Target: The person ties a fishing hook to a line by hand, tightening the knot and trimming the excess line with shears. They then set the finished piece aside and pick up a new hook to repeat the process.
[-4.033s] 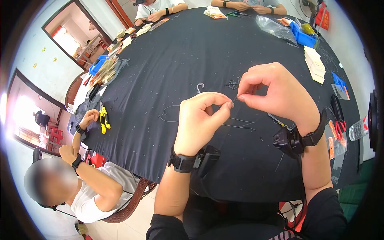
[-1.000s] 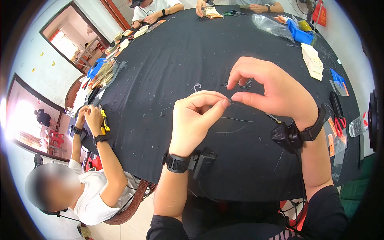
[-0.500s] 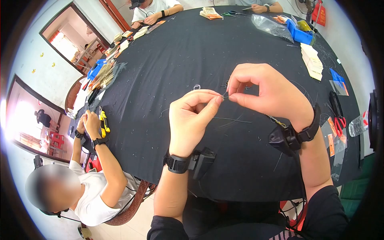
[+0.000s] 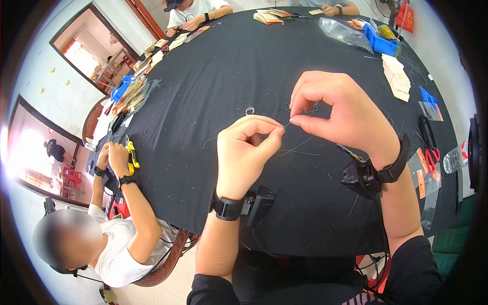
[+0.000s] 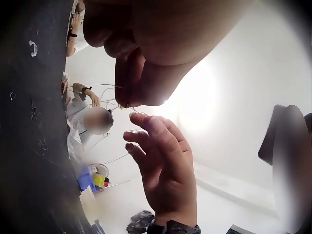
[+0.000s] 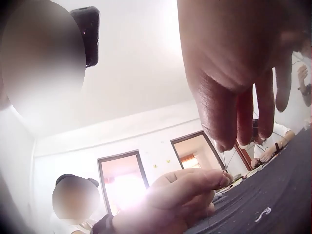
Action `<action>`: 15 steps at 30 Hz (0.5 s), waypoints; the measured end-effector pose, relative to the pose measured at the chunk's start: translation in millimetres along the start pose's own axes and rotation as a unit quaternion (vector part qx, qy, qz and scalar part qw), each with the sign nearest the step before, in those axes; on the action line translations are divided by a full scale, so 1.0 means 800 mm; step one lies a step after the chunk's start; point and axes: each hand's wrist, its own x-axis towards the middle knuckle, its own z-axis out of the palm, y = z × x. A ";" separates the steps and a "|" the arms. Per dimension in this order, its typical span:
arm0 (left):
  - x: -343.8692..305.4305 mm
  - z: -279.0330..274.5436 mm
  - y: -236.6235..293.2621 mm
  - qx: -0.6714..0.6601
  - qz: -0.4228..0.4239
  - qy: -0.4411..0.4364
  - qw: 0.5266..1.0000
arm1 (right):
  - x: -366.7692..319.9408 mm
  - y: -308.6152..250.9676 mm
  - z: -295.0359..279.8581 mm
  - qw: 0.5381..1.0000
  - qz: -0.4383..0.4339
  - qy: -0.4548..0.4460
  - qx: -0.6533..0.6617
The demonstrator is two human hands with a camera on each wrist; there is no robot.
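Fine strand [image 4: 286,125] is found at the centre of the frame, raised above the worktop [image 4: 203,91] and stretched between two hands. By the left hand [image 4: 241,152], it is pinched between thumb and forefinger. By the right hand [image 4: 351,114], it appears pinched at the fingertips, with the other fingers bent. The two grips are set close together, presumably so that the short span between them can be kept steady and in sight. Whether the thin lines [image 4: 300,152] just below belong to the same strand cannot be told. A clear curled piece [image 4: 249,110] is noted above the left hand. Yellow-handled pliers [image 4: 132,155] are placed at left and red-handled scissors [image 4: 432,160] at right, both apparently kept aside because neither is in use by these hands.
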 end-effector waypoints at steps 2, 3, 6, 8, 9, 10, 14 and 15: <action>0.000 0.000 0.000 0.011 0.001 -0.005 1.000 | 0.000 0.003 0.000 1.000 -0.010 0.001 -0.002; 0.000 0.000 0.000 0.012 -0.002 -0.008 1.000 | 0.000 0.004 0.001 1.000 -0.016 0.002 -0.003; 0.000 0.001 0.001 0.016 -0.006 -0.017 1.000 | 0.000 0.005 0.001 1.000 -0.013 0.002 -0.001; 0.000 0.001 0.002 0.020 -0.003 -0.024 1.000 | 0.000 0.006 0.000 1.000 -0.012 -0.001 -0.003; 0.000 0.001 0.002 0.018 -0.006 -0.027 0.999 | -0.001 0.006 0.000 1.000 -0.012 -0.003 -0.005; -0.001 0.001 0.002 0.016 -0.009 -0.030 0.999 | -0.001 0.007 0.000 1.000 -0.011 -0.004 -0.004; -0.001 0.001 0.001 0.014 -0.013 -0.038 0.999 | -0.001 0.009 -0.001 1.000 -0.008 -0.010 -0.007; -0.001 0.001 0.000 0.009 -0.006 -0.041 0.999 | -0.001 0.009 -0.002 1.000 -0.008 -0.011 -0.009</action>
